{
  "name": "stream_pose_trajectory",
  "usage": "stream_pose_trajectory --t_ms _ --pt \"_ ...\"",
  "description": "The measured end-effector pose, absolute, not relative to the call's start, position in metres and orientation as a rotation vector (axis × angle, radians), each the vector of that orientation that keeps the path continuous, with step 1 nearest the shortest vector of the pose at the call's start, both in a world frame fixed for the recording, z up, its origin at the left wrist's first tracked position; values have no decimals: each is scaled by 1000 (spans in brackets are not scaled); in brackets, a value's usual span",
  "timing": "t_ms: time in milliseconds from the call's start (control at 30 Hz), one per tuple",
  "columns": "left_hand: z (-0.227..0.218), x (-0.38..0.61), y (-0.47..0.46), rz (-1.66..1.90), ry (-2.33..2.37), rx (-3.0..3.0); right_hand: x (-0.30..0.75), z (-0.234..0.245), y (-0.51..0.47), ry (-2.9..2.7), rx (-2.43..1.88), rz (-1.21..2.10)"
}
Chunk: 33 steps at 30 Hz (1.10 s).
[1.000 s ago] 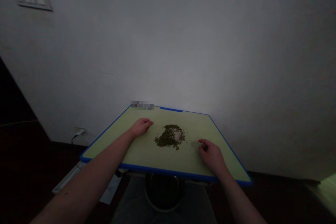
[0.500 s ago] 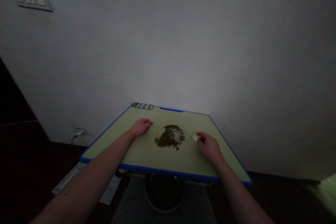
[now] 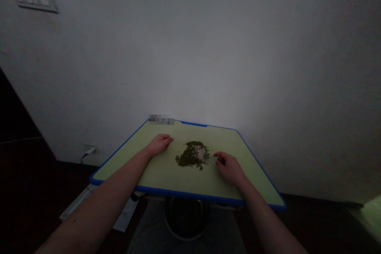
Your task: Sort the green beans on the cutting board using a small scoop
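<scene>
**Arms, one pair.** Left forearm (image 3: 101, 192) and right forearm (image 3: 269, 218): bare skin from the lower edge of the view to the wrist, each tapering from a broad lower end to a narrower wrist.

**Marking.** One small dark mark (image 3: 74, 219) on the left forearm, near the lower edge of the view.

**Hands, one pair.** Left hand (image 3: 160, 145) and right hand (image 3: 229, 168): bare and ungloved, with rounded backs and short visible fingers. Nails and finer skin detail are too dim and small to tell.
</scene>
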<state>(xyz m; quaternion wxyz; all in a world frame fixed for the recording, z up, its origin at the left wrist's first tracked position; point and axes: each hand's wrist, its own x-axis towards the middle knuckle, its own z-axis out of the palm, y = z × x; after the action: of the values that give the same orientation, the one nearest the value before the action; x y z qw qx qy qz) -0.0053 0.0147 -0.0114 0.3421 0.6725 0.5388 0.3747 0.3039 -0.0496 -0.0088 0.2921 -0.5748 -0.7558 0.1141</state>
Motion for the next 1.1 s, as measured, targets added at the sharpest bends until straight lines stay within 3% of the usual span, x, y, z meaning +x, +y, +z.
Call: stream_pose_trajectory --t_ms 1100 --pt "-13 -5 16 998 1397 1760 295 -11 -76 -1897 -1604 286"
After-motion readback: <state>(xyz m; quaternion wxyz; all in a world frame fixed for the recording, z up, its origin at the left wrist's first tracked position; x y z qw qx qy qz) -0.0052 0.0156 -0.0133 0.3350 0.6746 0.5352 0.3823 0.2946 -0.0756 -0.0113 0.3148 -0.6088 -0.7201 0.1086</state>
